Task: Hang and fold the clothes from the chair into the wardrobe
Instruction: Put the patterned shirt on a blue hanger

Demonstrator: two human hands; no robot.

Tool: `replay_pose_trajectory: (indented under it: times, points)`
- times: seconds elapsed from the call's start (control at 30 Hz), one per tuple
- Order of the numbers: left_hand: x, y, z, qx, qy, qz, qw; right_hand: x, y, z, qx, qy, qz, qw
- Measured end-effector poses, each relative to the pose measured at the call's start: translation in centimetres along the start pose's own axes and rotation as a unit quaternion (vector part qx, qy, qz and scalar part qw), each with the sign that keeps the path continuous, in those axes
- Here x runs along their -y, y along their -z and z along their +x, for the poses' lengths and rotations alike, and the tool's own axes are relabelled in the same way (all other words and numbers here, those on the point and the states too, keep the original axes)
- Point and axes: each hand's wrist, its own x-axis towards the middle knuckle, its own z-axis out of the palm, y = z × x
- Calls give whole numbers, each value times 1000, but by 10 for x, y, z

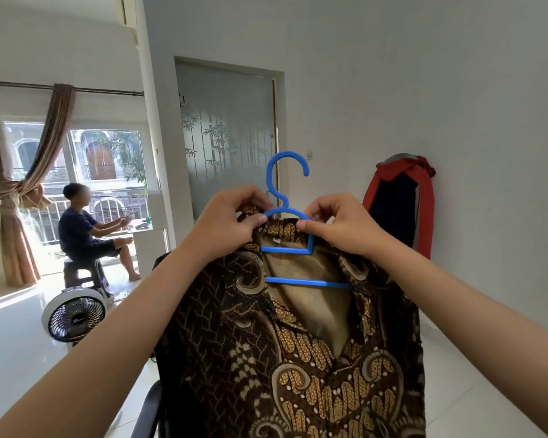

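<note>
A brown and gold batik shirt [291, 358] hangs in front of me on a blue plastic hanger [287, 191], whose hook points up. My left hand [231, 222] pinches the shirt's collar at the hanger's left shoulder. My right hand [339, 224] pinches the collar and the hanger's right shoulder. The shirt's front is open at the neck, showing the tan lining and the hanger's lower bar. A dark chair edge [147, 409] shows at the bottom left, mostly hidden by the shirt. The wardrobe is not in view.
A red, navy and grey garment [399, 203] hangs on the white wall at right. A frosted glass door [225, 137] stands behind the hanger. A white floor fan [76, 314] sits on the tiled floor at left, near a person seated on a stool [86, 229] by the window.
</note>
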Motion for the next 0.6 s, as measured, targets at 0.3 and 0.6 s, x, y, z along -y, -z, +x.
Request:
replay_pose_trajectory:
  times: [0.3, 0.6]
  points:
    - [19, 24, -18, 55, 56, 90, 993, 5, 29, 2, 23, -60, 54, 996]
    - [34, 33, -25, 15, 43, 84, 995, 3, 38, -11, 18, -42, 37, 998]
